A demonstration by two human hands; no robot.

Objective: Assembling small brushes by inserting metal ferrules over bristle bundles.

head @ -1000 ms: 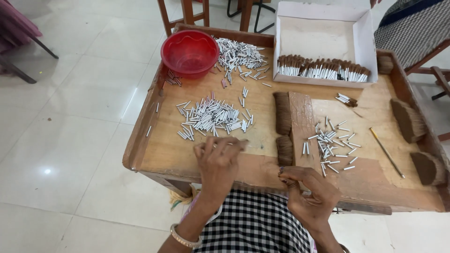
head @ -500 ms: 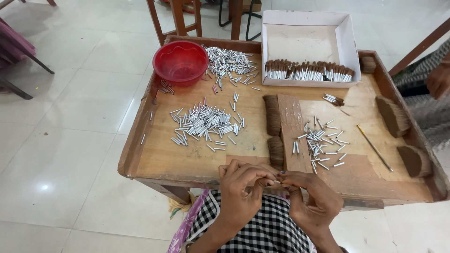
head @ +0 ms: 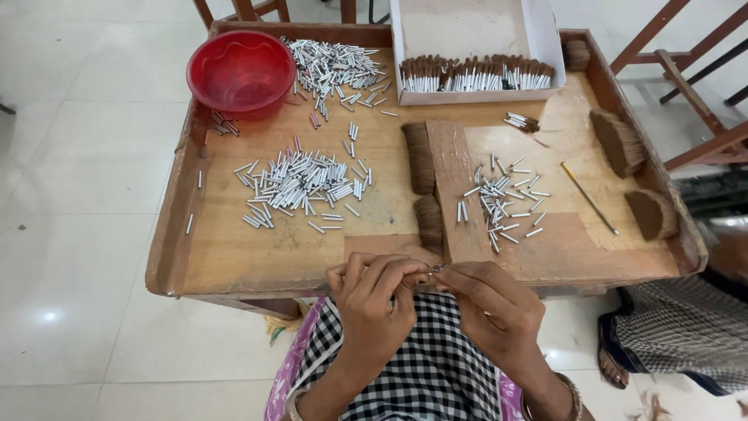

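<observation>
Both hands meet just below the near rim of the wooden tray (head: 234, 265), over the lap. The left hand (head: 374, 300) curls its fingers inward and pinches a small silver tube (head: 433, 270) at the fingertips; the right hand (head: 491, 304) closes thumb and forefinger on the same piece from the other side. The tube is held close and high, presumably so the fine work at its end sits in plain view. What enters the tube is too small to tell.

Directly ahead of the hands, two bundles of brown bristle (head: 425, 187) lie along the edge of a raised board, within short reach. Just right of these a small scatter of tubes (head: 499, 204) lies on the board; a larger heap of tubes (head: 300, 187) lies forward and left. A thin stick (head: 588, 196) rests to the right, with more brown tufts (head: 619, 142) beyond it.

Farthest off stand a red bowl (head: 241, 72), another tube pile (head: 335, 70), and a white box (head: 475, 47) holding finished pieces in a row, placed clear of the working area.
</observation>
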